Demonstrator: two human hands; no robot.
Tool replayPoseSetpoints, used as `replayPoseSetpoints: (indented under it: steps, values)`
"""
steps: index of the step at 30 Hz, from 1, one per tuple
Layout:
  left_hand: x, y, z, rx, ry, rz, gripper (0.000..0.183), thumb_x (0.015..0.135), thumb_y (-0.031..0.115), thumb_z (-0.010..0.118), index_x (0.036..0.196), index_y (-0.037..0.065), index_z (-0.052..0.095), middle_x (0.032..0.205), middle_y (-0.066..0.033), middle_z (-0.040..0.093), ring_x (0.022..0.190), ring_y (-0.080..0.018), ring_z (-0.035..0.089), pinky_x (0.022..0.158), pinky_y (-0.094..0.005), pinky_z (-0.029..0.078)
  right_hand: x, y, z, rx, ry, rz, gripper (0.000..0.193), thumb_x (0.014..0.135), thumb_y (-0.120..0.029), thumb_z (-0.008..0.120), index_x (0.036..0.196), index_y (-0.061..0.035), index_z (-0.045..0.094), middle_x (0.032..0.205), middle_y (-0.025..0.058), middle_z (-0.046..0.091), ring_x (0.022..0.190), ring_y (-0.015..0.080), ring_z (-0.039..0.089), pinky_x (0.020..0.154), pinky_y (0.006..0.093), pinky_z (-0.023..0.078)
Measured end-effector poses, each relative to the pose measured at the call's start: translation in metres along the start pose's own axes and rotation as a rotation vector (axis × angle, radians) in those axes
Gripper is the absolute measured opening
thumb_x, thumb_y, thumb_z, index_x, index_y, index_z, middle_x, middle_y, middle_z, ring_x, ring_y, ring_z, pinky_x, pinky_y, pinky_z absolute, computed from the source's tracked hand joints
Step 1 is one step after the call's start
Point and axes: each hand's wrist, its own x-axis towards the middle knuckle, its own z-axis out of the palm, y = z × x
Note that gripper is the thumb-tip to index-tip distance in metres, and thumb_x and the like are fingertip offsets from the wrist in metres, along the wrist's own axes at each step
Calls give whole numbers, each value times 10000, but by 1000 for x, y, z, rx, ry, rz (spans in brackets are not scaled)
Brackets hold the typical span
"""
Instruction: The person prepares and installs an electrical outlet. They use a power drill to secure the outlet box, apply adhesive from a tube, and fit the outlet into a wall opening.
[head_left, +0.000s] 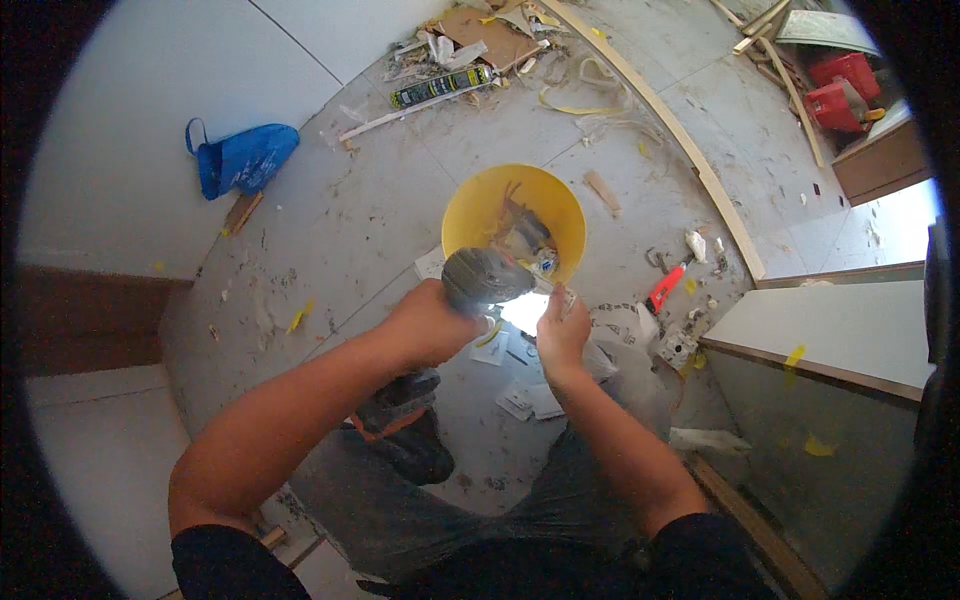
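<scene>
My left hand (432,322) is closed round a dark cordless drill (482,278), its rounded body showing above my fist. A bright light shines at the drill's front, on a small white plate (527,311). The fingers of my right hand (564,328) pinch this plate at its right side, close to the drill's nose. Glare hides the plate's details and where the drill's tip meets it. Just beyond both hands stands a yellow bucket (463,212) with scraps inside. Several white plates (516,402) lie on the floor below my hands, between my legs.
A red-handled tool (667,288) and a white box-like fitting (677,348) lie to the right. A blue bag (245,160) rests by the left wall. Behind the bucket are a foam can (440,87), debris and a long wooden strip (660,115). A cabinet panel (815,430) stands at right.
</scene>
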Motion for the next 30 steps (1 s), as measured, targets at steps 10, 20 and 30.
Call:
replayPoseSetpoints:
  steps: [10,20,30]
  values:
    - [12,23,-8,129,-124,122,373,859,297,767,1137,51,738,1027,-201,753,965,-327,725,866,-429,554,-5,35,27,151,217,87,497,1070,-384,551,1039,99,664,975,290,697,939,413,666,868,491,489]
    - [16,45,-15,233,-149,98,311,885,206,757,1148,66,669,911,-98,720,816,-219,670,783,-390,546,1,27,22,161,167,102,433,1060,-328,556,1102,91,656,1053,315,693,980,480,658,883,506,496]
    - [-26,99,-21,-398,-254,-306,203,896,177,776,986,97,613,680,9,575,534,-111,534,506,-321,442,-59,28,43,276,90,219,472,1045,-356,520,776,14,639,712,241,658,647,409,642,606,540,459]
